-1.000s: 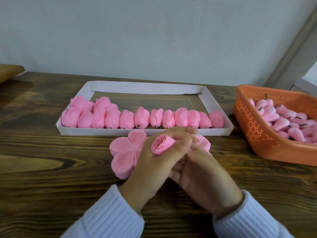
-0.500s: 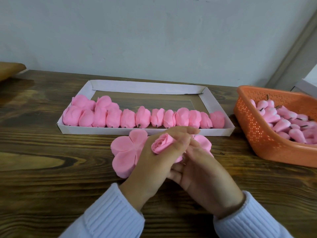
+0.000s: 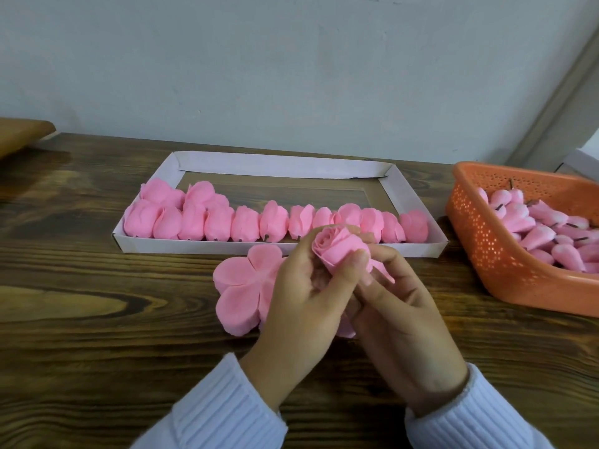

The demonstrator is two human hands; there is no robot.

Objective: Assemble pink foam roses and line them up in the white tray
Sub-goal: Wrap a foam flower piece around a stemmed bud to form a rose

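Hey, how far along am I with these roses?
Done: finished pink foam roses line the near side of the white cardboard tray. In hand: the left hand and right hand grip one rolled pink rose. Left: flat pink petal pieces, pink buds in the orange plastic basket, and the tray's mostly bare back half.

Two bare hands, white ribbed-knit sleeves (image 3: 227, 413) — snug cuffs at both wrists
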